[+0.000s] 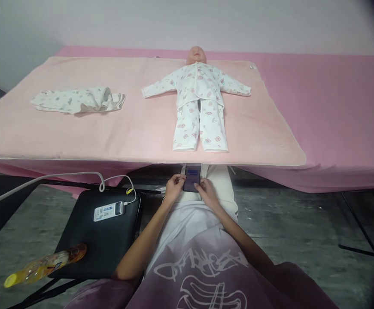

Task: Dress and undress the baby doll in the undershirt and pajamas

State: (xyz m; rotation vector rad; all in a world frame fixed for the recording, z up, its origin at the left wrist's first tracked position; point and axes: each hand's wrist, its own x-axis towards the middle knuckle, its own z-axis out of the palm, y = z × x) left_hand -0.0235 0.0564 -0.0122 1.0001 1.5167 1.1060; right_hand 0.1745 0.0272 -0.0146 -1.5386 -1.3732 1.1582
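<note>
In my lap, below the table's front edge, lies a dark smartphone with its screen lit. My left hand is closed on the phone's left edge, and my right hand grips the lower right side with the thumb over the screen. On the table ahead, a baby doll lies on its back, dressed in a white patterned top with sleeves spread and white patterned pants. To the left rests a folded white printed garment.
A pale pink mat covers much of the pink-draped table. Left of my legs, a black chair holds a power bank with a white cable and a yellow-capped drink bottle. Thin black legs stand at the right.
</note>
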